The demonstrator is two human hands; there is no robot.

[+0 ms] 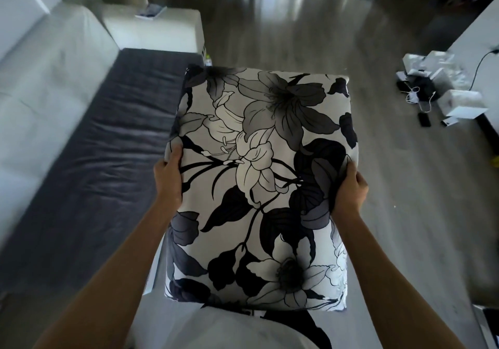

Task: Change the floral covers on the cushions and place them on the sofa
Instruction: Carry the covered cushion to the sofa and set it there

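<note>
Head view, large cushion (259, 186) in grey, white and black lily-print cover, held flat above the floor beside the sofa (89, 146), long axis running away from the person, left hand (168, 178) and right hand (351, 189) gripping its side edges

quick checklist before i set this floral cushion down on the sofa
1. Left hand holds the cushion's left edge, thumb on top: ok.
2. Right hand holds the right edge, pinching the fabric: ok.
3. Floral cover lies smooth over the visible top of the cushion: ok.
4. Cover closed on the underside and near edge: cannot tell, hidden.
5. Landing spot: the dark grey seat of the sofa, left of the cushion, shows no objects on the part in view: ok.
6. Cushion over the seat: not ok, it is mostly above the floor, so it needs moving left.
</note>
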